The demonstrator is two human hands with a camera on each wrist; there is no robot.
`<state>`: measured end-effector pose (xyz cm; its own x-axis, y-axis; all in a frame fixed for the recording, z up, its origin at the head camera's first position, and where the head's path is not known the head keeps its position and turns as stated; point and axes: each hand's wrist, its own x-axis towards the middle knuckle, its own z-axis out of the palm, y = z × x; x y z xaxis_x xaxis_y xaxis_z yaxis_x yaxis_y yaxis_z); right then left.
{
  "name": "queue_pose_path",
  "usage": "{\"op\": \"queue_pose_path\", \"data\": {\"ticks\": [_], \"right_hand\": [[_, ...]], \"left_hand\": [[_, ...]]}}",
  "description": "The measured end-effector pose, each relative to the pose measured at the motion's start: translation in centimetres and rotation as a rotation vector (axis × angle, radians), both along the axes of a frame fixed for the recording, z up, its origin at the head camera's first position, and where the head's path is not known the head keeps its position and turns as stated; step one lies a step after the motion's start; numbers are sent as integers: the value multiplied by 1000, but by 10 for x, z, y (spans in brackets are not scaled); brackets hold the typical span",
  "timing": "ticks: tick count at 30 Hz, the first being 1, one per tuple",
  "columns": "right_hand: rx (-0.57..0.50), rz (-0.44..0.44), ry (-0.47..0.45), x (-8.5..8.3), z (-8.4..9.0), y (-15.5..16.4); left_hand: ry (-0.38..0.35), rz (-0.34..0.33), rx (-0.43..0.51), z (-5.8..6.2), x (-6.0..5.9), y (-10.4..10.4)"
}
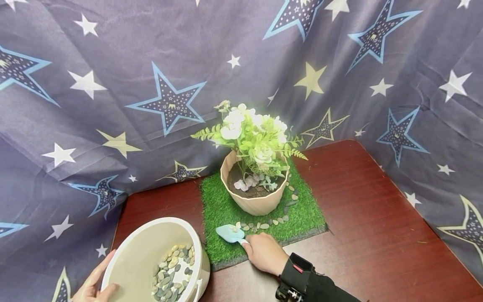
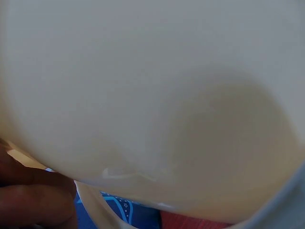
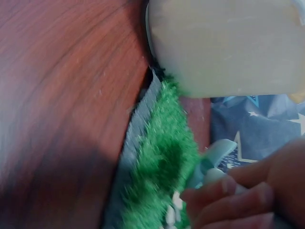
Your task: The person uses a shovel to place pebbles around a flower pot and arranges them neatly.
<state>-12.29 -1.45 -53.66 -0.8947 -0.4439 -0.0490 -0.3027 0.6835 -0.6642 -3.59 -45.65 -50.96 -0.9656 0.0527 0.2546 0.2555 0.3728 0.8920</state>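
My right hand [image 1: 262,251] grips the handle of a small light-blue scoop [image 1: 230,233], whose blade lies on the green turf mat [image 1: 226,209] with a few pebbles on it. A row of pebbles [image 1: 264,224] curves round the front of a beige flower pot [image 1: 256,201] with white flowers [image 1: 249,134]. My left hand [image 1: 94,285] holds the rim of a cream bucket [image 1: 128,256] half filled with pebbles [image 1: 171,272]. In the right wrist view my fingers [image 3: 228,200] curl round the scoop [image 3: 214,157] beside the mat [image 3: 162,162]; the bucket [image 3: 224,47] stands behind. The bucket wall [image 2: 152,95] fills the left wrist view, with my fingers [image 2: 33,200] against it.
A dark red wooden table [image 1: 377,218] carries the mat; its right half is bare wood. A navy star-print cloth [image 1: 151,63] hangs behind and on both sides. A black wrist-mounted camera strap [image 1: 298,272] sits on my right forearm.
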Motion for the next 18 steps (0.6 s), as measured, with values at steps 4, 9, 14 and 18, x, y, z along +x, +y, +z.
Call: {"op": "queue_pose_path", "data": {"ticks": [4,9,14,18], "right_hand": [[-65,-30,-29,-4,-10,-6],[-98,-53,-56,-6,-19,-10],[-159,-68,-144,-7,-20,-12],[-200,-79,-201,-6,-19,-14]], "left_hand": [[-27,-132,113,-4,-1,-8],[-30,-210,168,-8,-3,-12],[30,-220,177,-10,-6,-12],[12,-214,154,-10,-5,-14]]}}
